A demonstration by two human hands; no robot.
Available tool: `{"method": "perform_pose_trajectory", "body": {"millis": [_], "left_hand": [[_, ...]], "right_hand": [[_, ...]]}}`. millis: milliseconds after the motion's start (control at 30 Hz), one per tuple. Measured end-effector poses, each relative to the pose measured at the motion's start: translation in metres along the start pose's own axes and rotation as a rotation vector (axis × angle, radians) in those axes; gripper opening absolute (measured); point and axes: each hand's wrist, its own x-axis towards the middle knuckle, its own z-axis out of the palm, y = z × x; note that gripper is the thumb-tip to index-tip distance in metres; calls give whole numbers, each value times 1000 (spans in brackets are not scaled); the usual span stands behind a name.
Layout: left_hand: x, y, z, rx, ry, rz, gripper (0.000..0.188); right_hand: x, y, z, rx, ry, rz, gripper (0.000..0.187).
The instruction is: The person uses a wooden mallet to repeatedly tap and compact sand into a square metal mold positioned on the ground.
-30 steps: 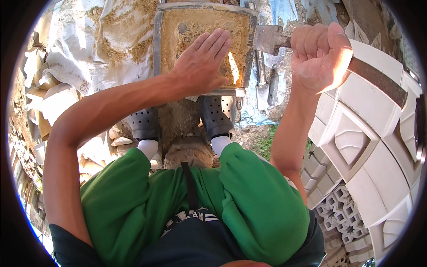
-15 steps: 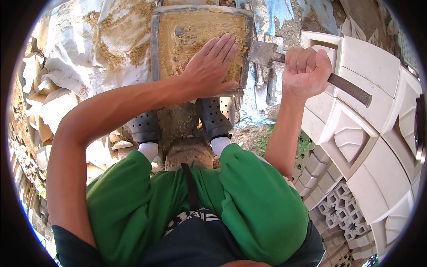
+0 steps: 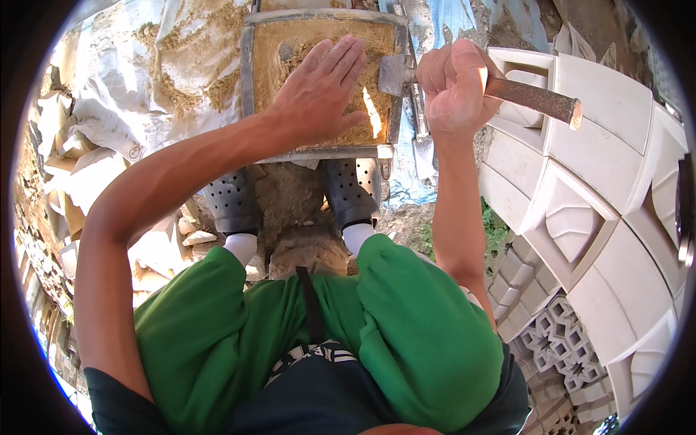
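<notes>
A shallow rectangular mould [image 3: 247,83] with a grey rim stands before me, filled with packed tan sandy material [image 3: 312,32]. My left hand [image 3: 319,90] lies over its middle with the fingers stretched out and close together. My right hand [image 3: 458,90] is wrapped round the rusty bar handle of a square-headed metal tool [image 3: 533,100]. The tool's flat grey head is over the right part of the mould, near its right rim. Whether the head touches the sand I cannot tell. A bright patch of light shows on the sand between the left hand and the tool.
Pale cast blocks [image 3: 573,217] with recessed panels are stacked at the right, above openwork blocks [image 3: 562,341]. A trowel-like tool [image 3: 423,156] lies on blue sheeting right of the mould. White sheeting [image 3: 174,94] with spilled sand and broken pale pieces [image 3: 94,177] lie left.
The right hand has moved left and up with the metal tool, bringing its head over the mould's right part. My left hand has shifted slightly left and up.
</notes>
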Motion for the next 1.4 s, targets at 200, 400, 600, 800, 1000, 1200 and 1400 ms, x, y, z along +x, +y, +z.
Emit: {"method": "perform_pose_trajectory", "body": {"millis": [200, 400, 600, 800, 1000, 1200, 1400], "left_hand": [[-4, 2, 2, -30, 12, 32, 91], [-8, 6, 4, -35, -63, 93, 88], [-17, 6, 5, -97, -19, 101, 89], [-9, 2, 16, -110, 7, 132, 87], [5, 0, 10, -73, 9, 150, 83], [14, -14, 10, 14, 87, 104, 80], [39, -23, 9, 74, 113, 94, 81]], "right_hand": [[26, -47, -12, 304, -176, 11, 35], [22, 11, -10, 90, -114, 17, 39], [27, -47, -22, 76, -97, -143, 45], [-5, -16, -36, 131, 80, 68, 42], [7, 6, -22, 177, 67, 54, 43], [36, -34, -7, 80, -1, 46, 46], [17, -8, -10, 151, -12, 10, 42]]}}
